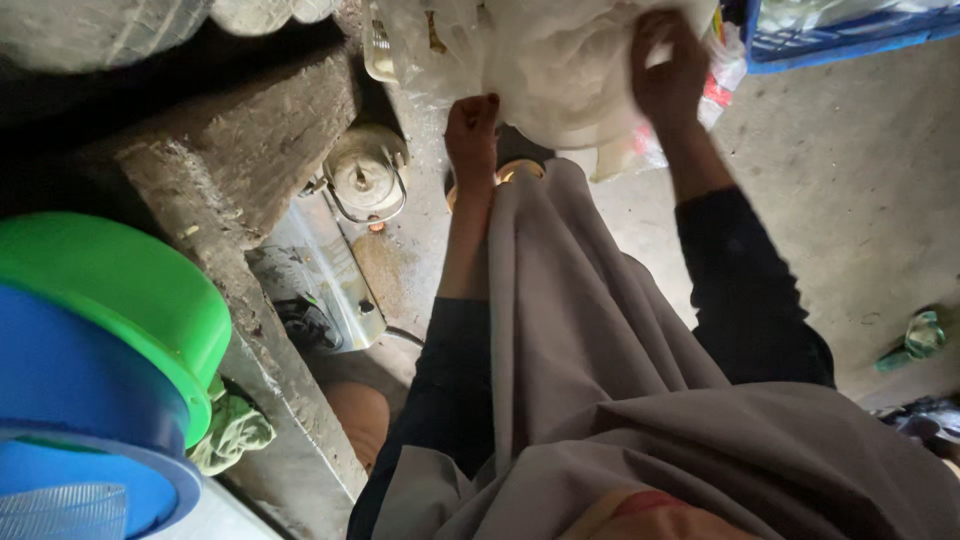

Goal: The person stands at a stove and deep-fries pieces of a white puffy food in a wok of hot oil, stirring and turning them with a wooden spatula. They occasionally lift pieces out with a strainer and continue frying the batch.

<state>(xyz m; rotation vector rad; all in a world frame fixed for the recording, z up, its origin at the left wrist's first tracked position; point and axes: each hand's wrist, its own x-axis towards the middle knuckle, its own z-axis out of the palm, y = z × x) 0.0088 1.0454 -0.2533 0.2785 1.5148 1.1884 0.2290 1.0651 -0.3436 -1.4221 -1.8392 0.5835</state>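
My left hand (472, 130) grips the lower left edge of a large white plastic bag (560, 70) at the top of the view. Higher up on the right, my right hand (668, 75) clutches the same bag with its fingers dug into the plastic. Both forearms reach forward out of dark sleeves, and a grey cloth (590, 330) hangs down between them. Below the bag, part of a round orange-rimmed object (520, 170) shows; what it is I cannot tell.
A metal kettle (365, 175) sits on a small gas stove (320, 290) by a rough concrete ledge (230, 170). Stacked green and blue plastic basins (100, 330) fill the left. A blue crate (840, 35) stands top right. A green scrap (915, 340) lies on the concrete floor.
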